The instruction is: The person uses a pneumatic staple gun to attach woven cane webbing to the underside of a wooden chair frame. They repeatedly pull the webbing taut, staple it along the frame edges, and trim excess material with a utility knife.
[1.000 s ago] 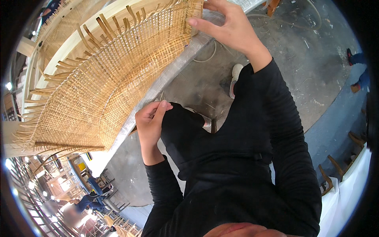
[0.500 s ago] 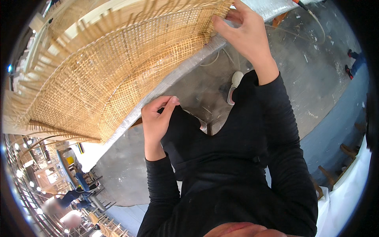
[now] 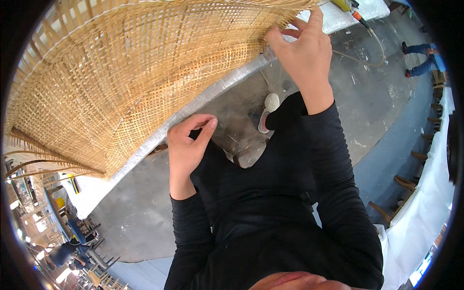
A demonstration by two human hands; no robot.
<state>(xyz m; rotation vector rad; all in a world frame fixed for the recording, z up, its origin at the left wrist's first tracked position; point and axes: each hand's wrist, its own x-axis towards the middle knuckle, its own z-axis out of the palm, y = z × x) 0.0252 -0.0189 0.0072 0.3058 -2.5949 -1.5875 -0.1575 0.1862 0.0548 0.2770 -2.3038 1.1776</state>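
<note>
A large curved sheet of woven cane webbing (image 3: 111, 72) fills the upper left, with loose strand ends along its far edge. My right hand (image 3: 307, 55) is at its right end, thumb and fingers pinching the frayed edge; some fingertips are hidden behind the strands. My left hand (image 3: 186, 147) hovers just off the near side of the table, its thumb and index tips together and the other fingers curled. Nothing shows between those tips. Under the webbing runs the plastic-wrapped table edge (image 3: 193, 100).
A yellow-green air tool (image 3: 342, 5) with an orange fitting lies at the top right, its hose (image 3: 374, 60) hanging toward the floor. Beyond it stands a person in blue trousers (image 3: 420, 58). Wooden legs (image 3: 405, 182) stick out beside a white sheet at right. Chairs and people are at lower left.
The view has shifted, and the webbing appears larger and further left. My right hand keeps its pinch on the webbing's edge. My left hand stays nearly where it was, thumb and index together.
</note>
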